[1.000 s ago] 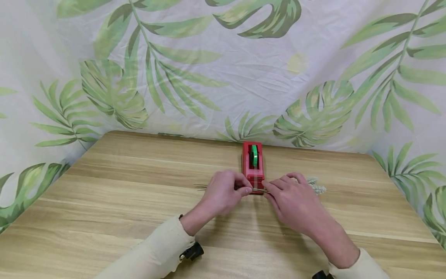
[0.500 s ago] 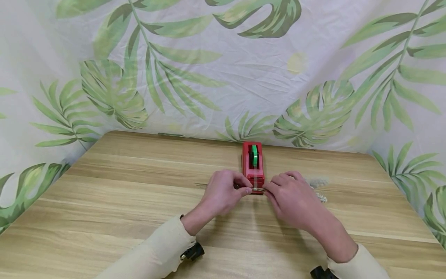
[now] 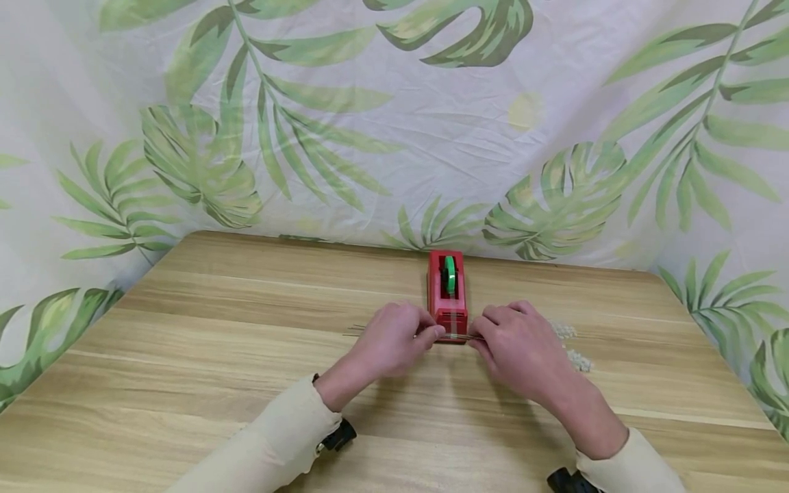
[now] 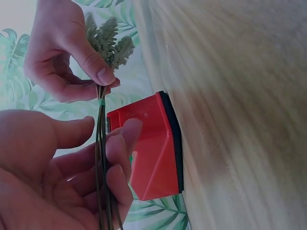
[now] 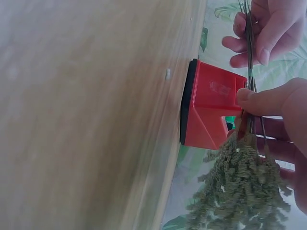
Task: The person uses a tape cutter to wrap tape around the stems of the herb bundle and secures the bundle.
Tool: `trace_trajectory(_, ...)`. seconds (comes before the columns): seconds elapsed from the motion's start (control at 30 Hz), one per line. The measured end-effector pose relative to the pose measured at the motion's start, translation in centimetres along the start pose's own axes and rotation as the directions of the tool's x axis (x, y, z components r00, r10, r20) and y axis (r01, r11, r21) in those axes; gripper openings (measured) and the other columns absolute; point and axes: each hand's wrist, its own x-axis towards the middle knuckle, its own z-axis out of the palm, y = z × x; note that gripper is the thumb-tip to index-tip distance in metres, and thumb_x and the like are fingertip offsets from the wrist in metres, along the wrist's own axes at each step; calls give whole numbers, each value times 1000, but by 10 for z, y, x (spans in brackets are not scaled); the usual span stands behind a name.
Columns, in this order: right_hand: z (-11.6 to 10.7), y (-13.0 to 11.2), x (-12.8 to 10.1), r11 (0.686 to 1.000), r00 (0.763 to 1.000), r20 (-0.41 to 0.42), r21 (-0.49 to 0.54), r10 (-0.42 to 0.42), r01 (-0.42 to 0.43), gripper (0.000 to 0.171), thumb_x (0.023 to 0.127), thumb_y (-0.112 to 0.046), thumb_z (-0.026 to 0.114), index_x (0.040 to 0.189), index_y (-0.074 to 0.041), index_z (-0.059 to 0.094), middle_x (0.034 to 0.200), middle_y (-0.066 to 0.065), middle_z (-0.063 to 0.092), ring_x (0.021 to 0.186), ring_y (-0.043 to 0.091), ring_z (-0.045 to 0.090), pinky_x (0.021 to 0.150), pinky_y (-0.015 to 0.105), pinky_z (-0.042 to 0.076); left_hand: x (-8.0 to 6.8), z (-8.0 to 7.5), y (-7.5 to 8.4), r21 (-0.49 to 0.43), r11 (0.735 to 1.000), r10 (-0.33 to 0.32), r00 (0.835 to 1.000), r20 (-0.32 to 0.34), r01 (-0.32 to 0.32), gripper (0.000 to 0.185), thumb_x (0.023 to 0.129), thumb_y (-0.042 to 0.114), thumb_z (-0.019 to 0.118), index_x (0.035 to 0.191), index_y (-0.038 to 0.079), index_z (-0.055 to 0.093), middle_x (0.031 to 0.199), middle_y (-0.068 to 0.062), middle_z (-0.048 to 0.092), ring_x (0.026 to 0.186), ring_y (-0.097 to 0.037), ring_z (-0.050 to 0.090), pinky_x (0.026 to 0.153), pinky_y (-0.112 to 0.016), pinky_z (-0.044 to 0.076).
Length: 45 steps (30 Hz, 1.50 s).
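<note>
- Head view: holding a thin bundle of dried stems [image 3: 456,335] crosswise just in front of the red tape holder [image 3: 448,293], in the middle of the worktop [image 3: 216,356]. Left hand [image 3: 390,342] pinching the bare stem ends, right hand [image 3: 524,349] pinching nearer the fluffy heads [image 3: 573,356]. Compared with a second ago, heads now swinging lower and nearer, past the right hand, and right hand sitting a touch closer to the tape holder; left hand staying put. Probably rolling the bundle between the fingers, so winding tape round it.
- Left wrist view: left hand [image 4: 57,182] curling fingers [image 4: 120,158] round the stems [image 4: 101,143]; right hand [image 4: 67,52] nipping them between thumb and forefinger just under the heads [image 4: 108,43]. Showing a scrap of green tape [image 4: 101,101] on the stems, right beside the holder's cutting edge [image 4: 109,125].
- Right wrist view: right hand [image 5: 278,124] closing thumb over the stems [image 5: 250,62], heads [image 5: 240,191] hanging below; left hand [image 5: 268,28] gripping the far ends. Tape holder [image 5: 211,112] resting flat on the worktop [image 5: 96,115], stems lying close against its front.
</note>
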Motion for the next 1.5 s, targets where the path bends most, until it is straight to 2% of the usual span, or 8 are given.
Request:
trace_trajectory(0.1, 0, 0, 1, 1000, 1000, -11, -8, 4, -4, 16, 90, -22, 87, 88, -14, 73, 82, -1, 67, 75, 16, 68, 88, 42, 58, 1, 0, -1, 26, 1000, 2, 999, 42, -3, 33, 107, 18, 63, 77, 9, 68, 66, 3, 54, 60, -11, 46, 58, -24, 37)
trace_trajectory(0.23, 1, 0, 2, 1000, 1000, 11, -13, 26, -26, 20, 90, -23, 86, 91, -13, 70, 82, 0, 63, 74, 17, 65, 89, 44, 58, 1, 0, -1, 20, 1000, -7, 998, 63, 6, 27, 107, 14, 62, 83, 8, 72, 72, 2, 64, 66, -13, 53, 64, -27, 43)
trace_trajectory(0.33, 1, 0, 2, 999, 998, 42, -6, 45, -45, 23, 89, -25, 87, 96, -11, 71, 86, 1, 63, 76, 18, 65, 90, 45, 58, 2, 0, -1, -1, 1000, -13, 999, 51, 13, 20, 106, 13, 64, 91, 7, 77, 75, 3, 68, 69, -12, 57, 68, -28, 47)
trace_trajectory(0.7, -3, 1, 4, 997, 985, 155, 31, 70, -76, 19, 94, -25, 83, 106, -11, 81, 102, 3, 75, 101, 24, 70, 98, 52, 53, 4, 1, -4, -60, 994, -89, 996, 2, 89, 11, 101, 13, 72, 94, 9, 80, 80, 2, 71, 73, -12, 58, 69, -27, 47)
trace_trajectory(0.87, -3, 1, 5, 994, 979, 182, 33, 93, -101, 17, 96, -23, 78, 108, -12, 81, 105, 4, 77, 105, 27, 68, 98, 52, 52, 4, 2, -4, -55, 994, -101, 994, -37, 99, 8, 99, 14, 75, 93, 13, 81, 84, 3, 73, 76, -12, 59, 72, -28, 47)
trace_trajectory(1.13, -2, 2, 7, 992, 981, 150, 31, 120, -126, 9, 93, -23, 82, 95, -15, 78, 94, 0, 76, 93, 23, 61, 87, 45, 49, 5, 4, -4, -61, 993, -104, 990, -98, 98, 8, 96, 15, 79, 88, 19, 80, 85, 6, 76, 82, -11, 62, 78, -32, 50)
trace_trajectory(1.37, -2, 2, 8, 989, 977, 152, 4, 147, -150, 24, 90, -23, 86, 87, -16, 63, 79, -3, 67, 86, 22, 59, 87, 46, 48, 5, 3, -5, -91, 993, -90, 987, -130, 79, 5, 92, 16, 83, 88, 19, 81, 86, 6, 79, 84, -10, 67, 79, -32, 51)
trace_trajectory(1.5, -1, 2, 10, 985, 971, 167, 8, 171, -174, 28, 89, -24, 87, 89, -16, 61, 79, -3, 66, 86, 23, 59, 90, 48, 49, 5, 3, -5, -117, 988, -111, 986, -124, 97, 4, 93, 19, 82, 89, 19, 82, 87, 7, 80, 87, -11, 67, 82, -34, 52)
